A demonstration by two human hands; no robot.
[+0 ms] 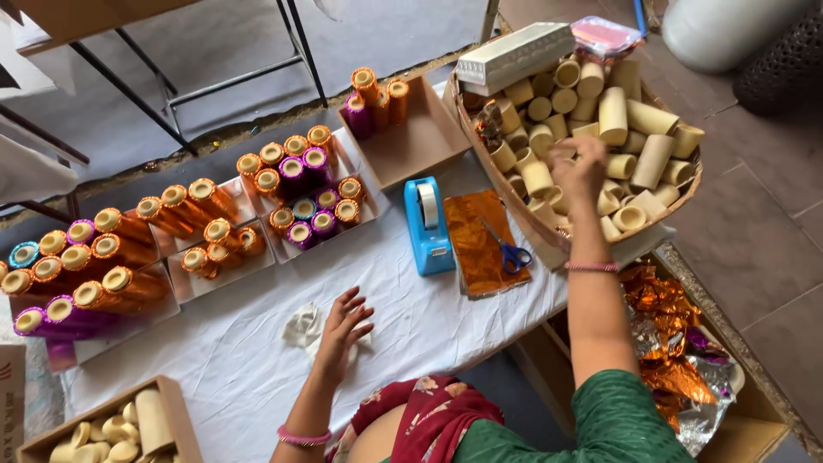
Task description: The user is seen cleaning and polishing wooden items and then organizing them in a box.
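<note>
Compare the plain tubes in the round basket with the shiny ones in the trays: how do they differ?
The bare beige cardboard tubes are unwrapped and heaped loosely in the round woven basket; the foil-wrapped orange and purple tubes gleam and sit in rows in shallow white trays. Both are hollow cylinders.

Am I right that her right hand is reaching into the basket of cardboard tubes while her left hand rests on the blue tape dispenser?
Not quite. In the head view the right hand does reach into the basket of cardboard tubes, but the left hand rests on the white cloth near a crumpled white scrap, apart from the blue tape dispenser.
</note>
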